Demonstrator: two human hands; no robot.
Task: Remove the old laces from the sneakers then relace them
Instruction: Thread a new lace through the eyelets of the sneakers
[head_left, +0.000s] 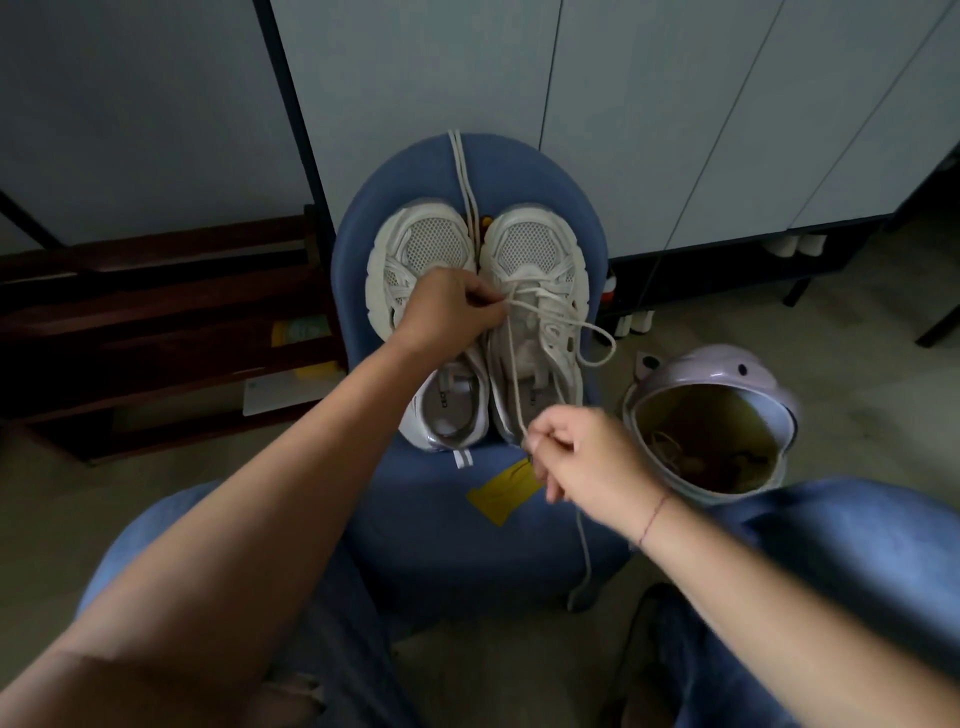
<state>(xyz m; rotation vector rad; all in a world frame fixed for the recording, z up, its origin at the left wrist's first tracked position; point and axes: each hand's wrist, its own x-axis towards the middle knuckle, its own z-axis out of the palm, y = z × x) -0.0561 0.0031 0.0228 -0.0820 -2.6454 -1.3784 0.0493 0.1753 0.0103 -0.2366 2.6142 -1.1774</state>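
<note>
Right hand (582, 457) pinches the lace (513, 364) over the middle of the chair (431, 530) seat. Left hand (452, 306) pinches the same lace farther back, at the right-side sneaker (535, 254); it sits beside the other sneaker (421, 244) toward the seat's back edge

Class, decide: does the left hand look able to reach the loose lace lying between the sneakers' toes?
Probably yes: the loose lace lies bare just beyond the left hand, though its fingers pinch the threaded lace.
</note>
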